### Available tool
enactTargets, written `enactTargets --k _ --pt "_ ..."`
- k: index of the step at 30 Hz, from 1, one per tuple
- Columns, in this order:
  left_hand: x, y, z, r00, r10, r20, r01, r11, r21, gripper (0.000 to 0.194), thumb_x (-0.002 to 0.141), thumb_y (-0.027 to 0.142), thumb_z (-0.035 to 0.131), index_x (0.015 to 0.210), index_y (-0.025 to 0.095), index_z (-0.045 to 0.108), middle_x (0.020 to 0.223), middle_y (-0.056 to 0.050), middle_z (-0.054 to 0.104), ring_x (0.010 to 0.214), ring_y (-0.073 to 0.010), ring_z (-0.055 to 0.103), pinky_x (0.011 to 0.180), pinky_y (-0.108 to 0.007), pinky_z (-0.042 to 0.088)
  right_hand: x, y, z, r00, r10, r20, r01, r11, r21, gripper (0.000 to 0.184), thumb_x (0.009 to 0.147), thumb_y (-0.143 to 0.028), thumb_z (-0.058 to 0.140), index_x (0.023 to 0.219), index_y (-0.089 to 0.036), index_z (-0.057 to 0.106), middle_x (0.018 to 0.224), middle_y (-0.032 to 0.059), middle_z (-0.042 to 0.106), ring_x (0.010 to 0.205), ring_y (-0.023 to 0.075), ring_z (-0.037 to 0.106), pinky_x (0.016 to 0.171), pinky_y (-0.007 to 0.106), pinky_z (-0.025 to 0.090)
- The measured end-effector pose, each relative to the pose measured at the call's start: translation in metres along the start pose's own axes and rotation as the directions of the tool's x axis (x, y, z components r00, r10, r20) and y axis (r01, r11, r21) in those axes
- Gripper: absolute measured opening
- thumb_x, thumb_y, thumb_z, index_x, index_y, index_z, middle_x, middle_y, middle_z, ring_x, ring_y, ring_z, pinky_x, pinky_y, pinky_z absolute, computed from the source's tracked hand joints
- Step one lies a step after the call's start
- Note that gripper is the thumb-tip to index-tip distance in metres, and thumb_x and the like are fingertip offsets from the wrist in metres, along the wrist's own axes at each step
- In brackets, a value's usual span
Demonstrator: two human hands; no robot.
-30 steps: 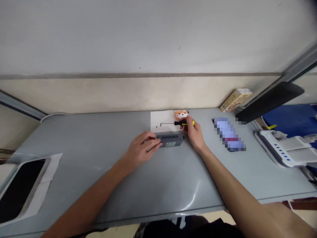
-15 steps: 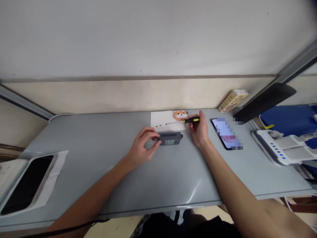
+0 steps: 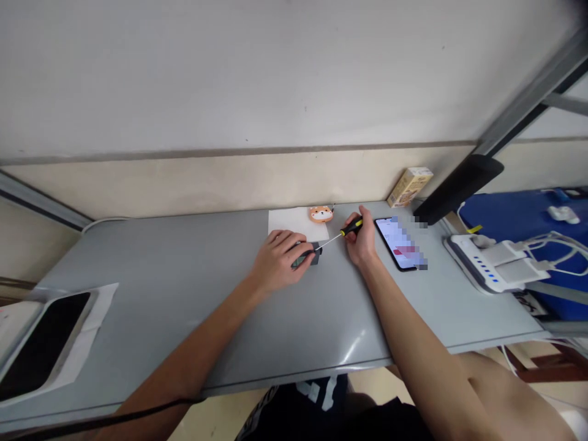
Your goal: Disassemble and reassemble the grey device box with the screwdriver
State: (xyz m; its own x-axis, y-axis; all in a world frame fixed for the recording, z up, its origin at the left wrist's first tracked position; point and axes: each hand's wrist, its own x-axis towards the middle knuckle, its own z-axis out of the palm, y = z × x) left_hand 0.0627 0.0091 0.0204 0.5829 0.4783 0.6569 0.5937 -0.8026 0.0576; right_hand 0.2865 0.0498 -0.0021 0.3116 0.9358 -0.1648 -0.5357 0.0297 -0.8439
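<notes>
My left hand (image 3: 282, 260) is wrapped over a small dark grey box (image 3: 316, 257), hiding most of it; its right end and part of a pale label still show. My right hand (image 3: 361, 242) is closed around the black and yellow handle of a screwdriver (image 3: 352, 225). The thin shaft slants down to the left, and its tip appears to meet the top of the box near my left fingertips. Behind the box lies a sheet of white paper (image 3: 287, 220), with an orange and white animal-face case (image 3: 320, 214) at its right edge.
Right of my right hand lies a phone (image 3: 397, 245) with a lit screen. Beyond it stand a carton (image 3: 410, 187), a dark slanted object (image 3: 459, 187) and a white power strip (image 3: 487, 263) with chargers. A dark-screened tablet (image 3: 46, 343) rests at the left of the grey table (image 3: 184, 263).
My left hand has gone from pinching the box's left end to covering it from above. The screwdriver's tip has swung from over the paper down to the box. The view has shifted right.
</notes>
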Motion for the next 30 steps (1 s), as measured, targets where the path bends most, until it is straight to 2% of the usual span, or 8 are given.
enactTargets --k 5,11,15,18,23,25,30 --pt "-0.006 -0.002 0.004 0.999 0.013 -0.048 -0.013 1.0 -0.002 0.009 0.092 0.022 0.069 0.101 0.022 0.07 0.101 -0.004 0.075 0.091 -0.0195 0.068 0.086 -0.038 0.05 -0.002 -0.002 0.001 1.0 0.007 0.01 -0.007 1.0 -0.014 0.054 0.095 -0.055 0.051 0.054 -0.02 0.052 0.047 -0.0041 0.039 0.039 0.0065 0.023 0.042 0.027 0.023" --pt "-0.011 0.002 0.009 0.998 0.017 -0.067 -0.016 1.0 0.008 0.017 0.092 0.02 0.069 0.109 0.024 0.069 0.106 -0.003 0.075 0.095 -0.0194 0.068 0.088 -0.038 0.049 -0.002 -0.004 0.003 1.0 0.016 -0.021 -0.016 1.0 -0.013 0.051 0.095 -0.05 0.051 0.053 -0.02 0.049 0.047 -0.0037 0.041 0.04 0.0071 0.023 0.041 0.027 0.022" --pt "-0.011 0.002 0.01 0.996 0.05 -0.079 -0.048 0.998 0.03 0.014 0.093 0.018 0.068 0.106 0.024 0.068 0.104 -0.003 0.075 0.091 -0.0192 0.067 0.086 -0.038 0.048 -0.001 -0.003 0.002 1.0 0.005 -0.03 -0.005 1.0 -0.004 0.05 0.093 -0.049 0.053 0.053 -0.02 0.048 0.048 -0.0038 0.04 0.04 0.0067 0.024 0.041 0.026 0.022" --pt "-0.011 0.001 0.01 0.995 0.064 -0.075 -0.06 0.997 0.054 0.014 0.092 0.017 0.068 0.104 0.024 0.068 0.104 -0.003 0.075 0.09 -0.0194 0.066 0.084 -0.038 0.047 0.001 -0.002 -0.001 0.999 -0.014 -0.035 0.015 0.999 0.031 0.049 0.092 -0.05 0.054 0.054 -0.02 0.049 0.05 -0.0038 0.042 0.04 0.0065 0.026 0.04 0.026 0.022" --pt "-0.013 0.004 0.011 0.998 0.042 -0.037 -0.04 0.997 0.061 0.015 0.092 0.015 0.066 0.104 0.024 0.068 0.106 -0.003 0.074 0.097 -0.0218 0.064 0.086 -0.039 0.048 0.005 -0.003 -0.007 0.998 -0.021 -0.06 0.028 0.993 0.116 0.048 0.093 -0.053 0.053 0.057 -0.021 0.05 0.048 -0.0056 0.035 0.039 0.0069 0.027 0.04 0.025 0.025" --pt "-0.014 0.005 0.011 0.999 0.039 -0.016 -0.038 0.998 0.057 0.016 0.093 0.014 0.066 0.104 0.024 0.068 0.107 -0.003 0.074 0.099 -0.0226 0.063 0.087 -0.04 0.048 0.005 -0.002 -0.007 0.997 -0.025 -0.07 0.035 0.99 0.135 0.047 0.093 -0.052 0.053 0.058 -0.021 0.051 0.049 -0.0054 0.037 0.039 0.0064 0.026 0.04 0.025 0.025" --pt "-0.015 0.008 0.008 1.0 0.028 0.005 -0.028 0.998 0.052 0.019 0.093 0.013 0.065 0.108 0.024 0.069 0.11 -0.004 0.074 0.103 -0.0238 0.063 0.089 -0.041 0.049 0.003 0.005 0.0 0.995 -0.097 -0.032 0.097 0.995 0.018 0.048 0.092 -0.063 0.056 0.07 -0.021 0.062 0.055 -0.0038 0.045 0.043 0.0074 0.035 0.041 0.024 0.026"
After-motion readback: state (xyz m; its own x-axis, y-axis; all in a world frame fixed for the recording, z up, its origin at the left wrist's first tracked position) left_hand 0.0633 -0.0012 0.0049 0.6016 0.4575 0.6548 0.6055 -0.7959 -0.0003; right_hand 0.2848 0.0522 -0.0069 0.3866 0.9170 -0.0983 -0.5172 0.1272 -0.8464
